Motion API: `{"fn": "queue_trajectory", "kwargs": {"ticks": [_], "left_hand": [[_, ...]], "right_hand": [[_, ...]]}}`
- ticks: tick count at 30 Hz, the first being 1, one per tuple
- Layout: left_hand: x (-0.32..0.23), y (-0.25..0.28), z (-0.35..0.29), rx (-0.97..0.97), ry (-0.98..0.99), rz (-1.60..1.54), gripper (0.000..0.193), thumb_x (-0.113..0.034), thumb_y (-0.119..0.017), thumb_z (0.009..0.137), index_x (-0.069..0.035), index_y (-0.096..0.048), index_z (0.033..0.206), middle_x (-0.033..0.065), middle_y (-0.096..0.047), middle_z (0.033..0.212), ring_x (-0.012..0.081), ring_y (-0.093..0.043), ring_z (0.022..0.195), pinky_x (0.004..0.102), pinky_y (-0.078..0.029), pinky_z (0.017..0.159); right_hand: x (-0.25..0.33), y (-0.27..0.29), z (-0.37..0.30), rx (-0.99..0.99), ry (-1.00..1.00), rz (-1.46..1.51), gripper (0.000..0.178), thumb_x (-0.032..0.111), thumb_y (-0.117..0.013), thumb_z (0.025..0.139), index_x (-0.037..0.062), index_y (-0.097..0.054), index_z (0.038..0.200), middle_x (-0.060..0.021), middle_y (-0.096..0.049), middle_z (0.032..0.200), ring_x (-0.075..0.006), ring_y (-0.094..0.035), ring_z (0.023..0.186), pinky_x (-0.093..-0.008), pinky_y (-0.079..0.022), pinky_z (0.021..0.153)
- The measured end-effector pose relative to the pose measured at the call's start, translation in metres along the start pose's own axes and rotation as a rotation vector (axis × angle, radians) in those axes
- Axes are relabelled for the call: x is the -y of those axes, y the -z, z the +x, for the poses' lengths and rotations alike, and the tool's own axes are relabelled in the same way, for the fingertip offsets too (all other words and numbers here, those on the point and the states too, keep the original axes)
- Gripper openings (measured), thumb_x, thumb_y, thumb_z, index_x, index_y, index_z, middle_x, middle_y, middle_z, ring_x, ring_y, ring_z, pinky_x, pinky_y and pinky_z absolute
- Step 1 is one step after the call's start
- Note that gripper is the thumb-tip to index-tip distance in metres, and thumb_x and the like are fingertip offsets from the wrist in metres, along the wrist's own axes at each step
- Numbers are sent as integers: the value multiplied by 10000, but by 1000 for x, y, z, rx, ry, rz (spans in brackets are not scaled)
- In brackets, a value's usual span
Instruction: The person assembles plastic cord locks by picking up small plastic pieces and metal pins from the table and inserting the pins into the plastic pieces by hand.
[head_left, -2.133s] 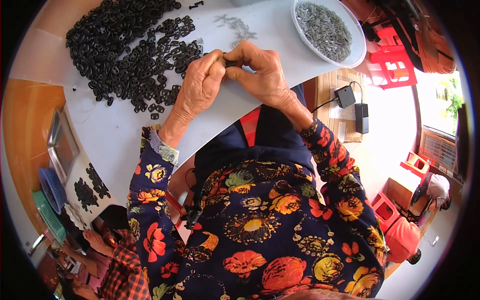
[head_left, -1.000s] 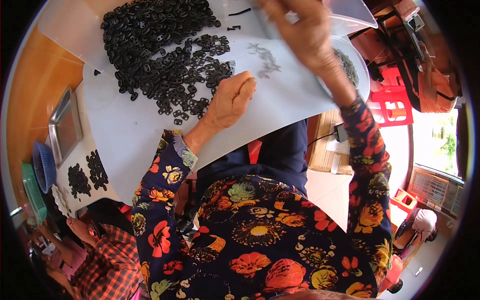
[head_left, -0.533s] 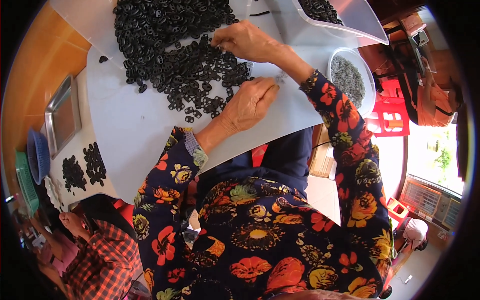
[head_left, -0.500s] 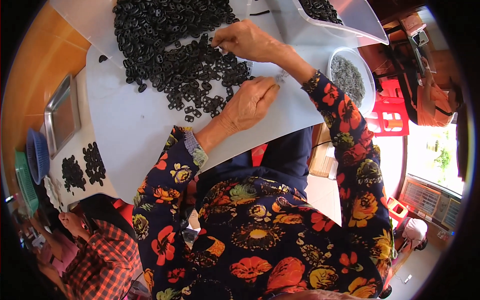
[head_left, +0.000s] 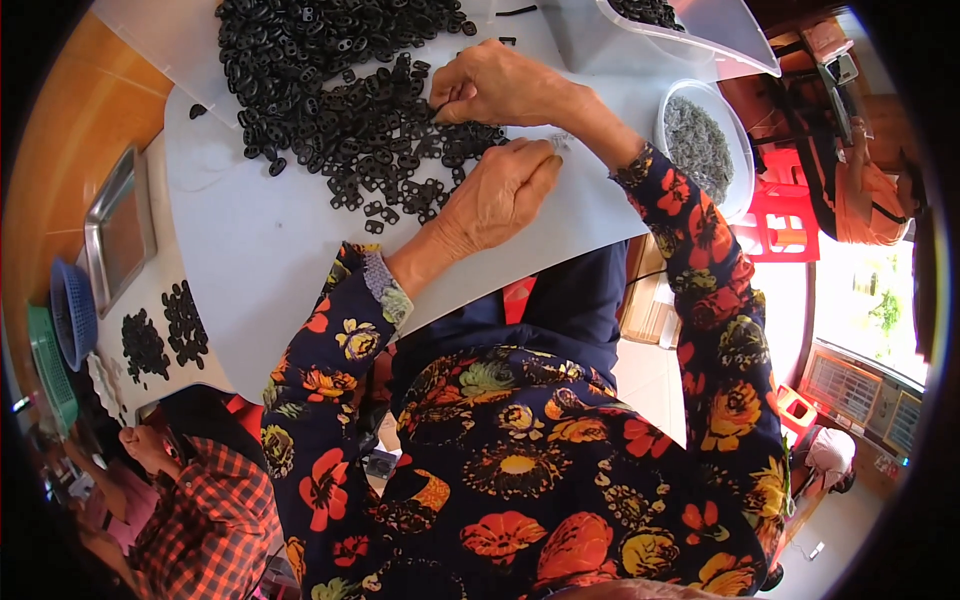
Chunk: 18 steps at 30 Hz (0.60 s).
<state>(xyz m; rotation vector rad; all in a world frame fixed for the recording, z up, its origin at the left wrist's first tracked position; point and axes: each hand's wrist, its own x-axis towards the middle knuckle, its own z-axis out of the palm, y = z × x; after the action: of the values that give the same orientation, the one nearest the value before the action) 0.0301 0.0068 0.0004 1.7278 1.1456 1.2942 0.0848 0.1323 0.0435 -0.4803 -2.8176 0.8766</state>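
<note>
A heap of small black oval pieces with two holes (head_left: 300,80) covers the far left of the pale table (head_left: 290,270). Nearer me, smaller flat black pieces (head_left: 380,165) spread out from it. My right hand (head_left: 505,88) is closed in a pinch over the right side of the spread; a dark bit shows at its fingertips, too small to name. Just below, my left hand (head_left: 498,198) is closed with its fingers curled inward, resting beside the loose pieces. Whatever it holds is hidden. A few tiny clear bits (head_left: 560,142) lie right of the hands.
A round tub (head_left: 735,110) of small greyish clear pieces stands at the right. Behind it is a clear plastic bin (head_left: 715,45) holding more black pieces. At left are a metal tray (head_left: 148,225), a blue basket (head_left: 73,310) and a person in a checked shirt (head_left: 225,495).
My right hand has shifted slightly and its fingertips sit a little lower over the pieces. My left hand stays nearly in place. The view has moved slightly.
</note>
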Motion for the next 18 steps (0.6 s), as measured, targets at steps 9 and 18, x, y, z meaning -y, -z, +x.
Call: {"fn": "queue_trajectory", "kwargs": {"ticks": [9, 18], "left_hand": [[-5, -1, 1, 9, 52, -23, 160, -101, -493, 884, 47, -515, 826, 212, -518, 698, 386, -524, 700, 441, -416, 653], [2, -1, -1, -7, -21, 5, 172, -107, -509, 913, 51, -569, 945, 163, -571, 738, 274, -567, 649, 343, -449, 615]], "right_hand": [[2, -13, 10, -117, 122, -7, 173, 69, -697, 740, 20, -666, 902, -123, -675, 771, -258, -661, 710, -329, -538, 665], [4, -19, 12, -106, 59, -7, 144, 44, -704, 722, -2, -640, 842, -113, -665, 737, -212, -647, 663, -330, -520, 617]]}}
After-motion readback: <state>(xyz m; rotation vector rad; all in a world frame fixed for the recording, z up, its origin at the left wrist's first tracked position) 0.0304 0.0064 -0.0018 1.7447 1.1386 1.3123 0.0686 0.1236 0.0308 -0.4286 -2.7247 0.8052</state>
